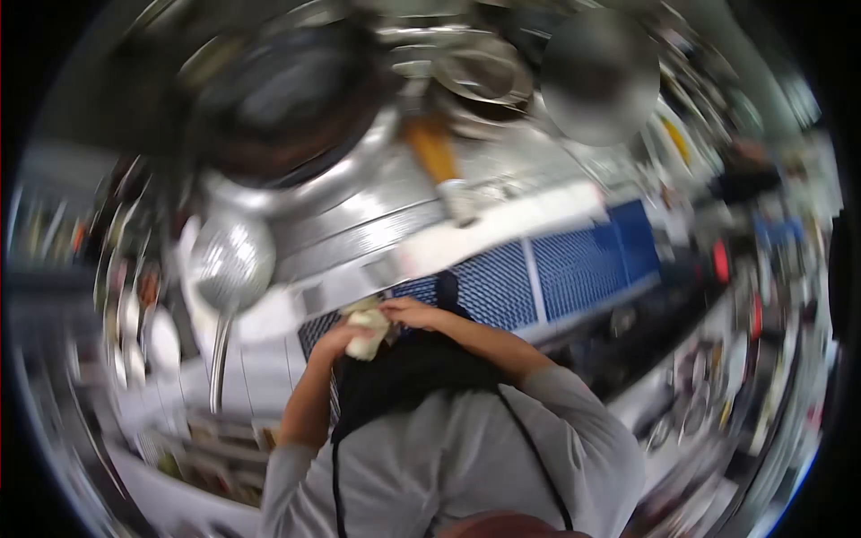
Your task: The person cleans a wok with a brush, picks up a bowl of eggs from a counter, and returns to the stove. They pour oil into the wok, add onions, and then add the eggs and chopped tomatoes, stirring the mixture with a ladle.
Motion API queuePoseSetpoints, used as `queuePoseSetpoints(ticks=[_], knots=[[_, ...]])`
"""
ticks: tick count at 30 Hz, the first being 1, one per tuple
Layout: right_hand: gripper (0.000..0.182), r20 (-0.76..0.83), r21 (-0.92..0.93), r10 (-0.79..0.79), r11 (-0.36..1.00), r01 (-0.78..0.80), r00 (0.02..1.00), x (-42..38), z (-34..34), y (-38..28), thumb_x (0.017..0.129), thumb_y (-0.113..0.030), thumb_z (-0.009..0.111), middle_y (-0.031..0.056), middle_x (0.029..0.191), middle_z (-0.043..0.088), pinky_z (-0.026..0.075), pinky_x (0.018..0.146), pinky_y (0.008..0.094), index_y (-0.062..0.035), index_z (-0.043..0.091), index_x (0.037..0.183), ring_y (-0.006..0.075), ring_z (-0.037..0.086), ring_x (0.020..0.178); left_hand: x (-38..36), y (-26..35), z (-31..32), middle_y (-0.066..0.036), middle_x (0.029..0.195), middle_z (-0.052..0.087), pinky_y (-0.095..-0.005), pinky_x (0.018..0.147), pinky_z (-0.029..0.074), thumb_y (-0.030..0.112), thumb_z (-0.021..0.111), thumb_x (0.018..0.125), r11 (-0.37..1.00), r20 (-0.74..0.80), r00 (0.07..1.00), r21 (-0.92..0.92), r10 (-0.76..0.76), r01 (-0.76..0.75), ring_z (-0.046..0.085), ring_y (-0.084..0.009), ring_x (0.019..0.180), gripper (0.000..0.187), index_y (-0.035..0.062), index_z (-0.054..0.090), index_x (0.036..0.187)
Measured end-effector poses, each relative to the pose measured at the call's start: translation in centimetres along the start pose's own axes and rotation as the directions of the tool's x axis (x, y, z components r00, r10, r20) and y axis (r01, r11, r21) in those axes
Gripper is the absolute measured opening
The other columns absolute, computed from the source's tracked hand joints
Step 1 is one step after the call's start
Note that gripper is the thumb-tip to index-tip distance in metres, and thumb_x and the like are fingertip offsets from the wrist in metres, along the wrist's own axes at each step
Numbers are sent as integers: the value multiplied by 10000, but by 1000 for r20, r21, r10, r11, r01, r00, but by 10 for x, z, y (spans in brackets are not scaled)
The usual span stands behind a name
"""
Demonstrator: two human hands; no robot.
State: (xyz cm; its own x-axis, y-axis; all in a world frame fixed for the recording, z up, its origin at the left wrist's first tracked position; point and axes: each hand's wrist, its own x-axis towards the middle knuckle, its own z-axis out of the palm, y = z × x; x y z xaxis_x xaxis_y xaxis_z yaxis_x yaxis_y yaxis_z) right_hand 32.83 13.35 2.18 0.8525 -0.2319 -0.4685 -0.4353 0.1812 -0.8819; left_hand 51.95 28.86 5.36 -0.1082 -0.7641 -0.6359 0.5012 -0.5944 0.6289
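In front of my black apron (408,372), my left hand (334,342) is closed around a crumpled, pale cream cloth (366,335). My right hand (411,312) is beside it, fingers curled in and pinching at the cloth's upper edge. Blur hides how far the right fingers reach into it. Both hands are at waist height, over the blue patterned mat on the floor and near the counter's front edge.
A steel counter (359,218) runs ahead, carrying a big dark wok (282,103), a brush with an orange-brown handle (432,148) and a round steel pan (601,79). A perforated skimmer (233,260) is at left. Blue mats (574,269) stretch right.
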Motion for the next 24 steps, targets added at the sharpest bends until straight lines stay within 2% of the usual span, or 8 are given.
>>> queuePoseSetpoints(ticks=[2, 5, 7, 10, 11, 12, 17, 24], knots=[[227, 24, -341, 68, 938, -56, 997, 3, -6, 5, 918, -253, 620, 101, 933, 723, 540, 743, 383, -82, 716, 1032, 234, 688, 918, 6, -1, -16, -122, 1120, 670, -407, 826, 569, 67, 748, 715, 990, 69, 992, -84, -105, 111, 675, -241, 964, 634, 21, 544, 1314], [273, 61, -594, -34, 802, 64, 998, -36, -20, 39, 896, -320, 618, 141, 895, 722, 546, 760, 453, -71, 725, 918, 307, 701, 889, 19, -14, -36, -108, 1072, 684, -383, 771, 570, 64, 761, 709, 979, -39, 990, 149, -137, 141, 683, -228, 911, 566, 19, 576, 1242], [349, -181, -715, 175, 652, -252, 968, -70, -47, 76, 897, -400, 600, 154, 982, 724, 544, 820, 477, -81, 741, 911, 338, 695, 919, 21, -16, -42, -95, 1010, 691, -359, 724, 566, 66, 769, 702, 935, -62, 988, 321, -138, 151, 686, -221, 852, 520, 19, 591, 1189], [348, -617, -405, 215, 738, -540, 757, -151, -125, 110, 904, -372, 559, 202, 1059, 710, 537, 903, 459, -104, 763, 990, 382, 682, 986, 34, -45, -73, -100, 981, 695, -342, 669, 552, 58, 733, 681, 822, -152, 982, 541, -111, 177, 682, -211, 808, 480, 7, 602, 1140], [321, -713, -263, 322, 701, -663, 623, -187, -156, 86, 878, -326, 561, 220, 1039, 709, 535, 914, 456, -103, 763, 993, 380, 685, 984, 17, -7, -30, -109, 977, 692, -362, 687, 553, 65, 727, 653, 536, -228, 964, 801, -139, 267, 682, -227, 827, 507, 5, 606, 1142], [303, -851, -220, 227, 666, -713, 474, -205, -197, 122, 872, -292, 556, 238, 985, 709, 541, 884, 472, -86, 755, 973, 390, 696, 940, 24, -28, -51, -117, 974, 690, -372, 741, 551, 98, 717, 651, 610, -254, 959, 742, -130, 279, 681, -251, 841, 538, 7, 608, 1170], [256, -994, 11, -34, 909, -416, -100, -331, -387, 115, 884, -236, 585, 221, 974, 698, 541, 765, 492, -26, 653, 1013, 401, 686, 873, 76, 4, 0, -127, 972, 700, -363, 752, 549, 149, 735, 660, 528, -353, 915, 749, -194, 401, 683, -248, 843, 515, 3, 633, 1143], [350, -919, -13, -202, 875, -484, -340, -401, -589, 56, 850, -211, 613, 235, 1173, 590, 508, 905, 529, -118, 602, 1186, 425, 568, 1112, 167, 77, 136, -141, 968, 713, -350, 767, 546, 222, 760, 673, 364, -414, 873, 795, -259, 485, 686, -244, 845, 495, -2, 669, 1105]])
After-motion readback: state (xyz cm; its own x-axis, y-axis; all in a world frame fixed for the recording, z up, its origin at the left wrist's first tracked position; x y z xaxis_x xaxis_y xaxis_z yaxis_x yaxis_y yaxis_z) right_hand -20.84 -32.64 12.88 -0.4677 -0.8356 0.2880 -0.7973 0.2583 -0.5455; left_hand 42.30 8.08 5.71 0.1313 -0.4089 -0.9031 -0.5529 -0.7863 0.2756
